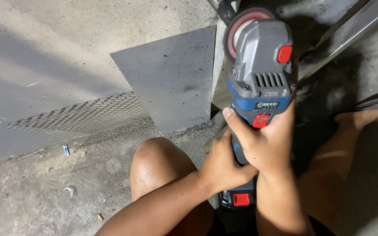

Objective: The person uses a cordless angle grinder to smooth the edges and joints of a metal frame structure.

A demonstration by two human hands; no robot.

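A cordless angle grinder with a grey head, blue body and red buttons points away from me in the upper middle. Its reddish disc sits at the top, close to a metal bar. My right hand wraps the blue body just below the red switch. My left hand grips the handle lower down, partly under the right. The battery end with a red tab shows below my wrists.
A flat grey metal sheet lies on the concrete floor left of the grinder, with expanded metal mesh beside it. A long metal angle bar runs to the upper right. My knee and my sandalled foot are below.
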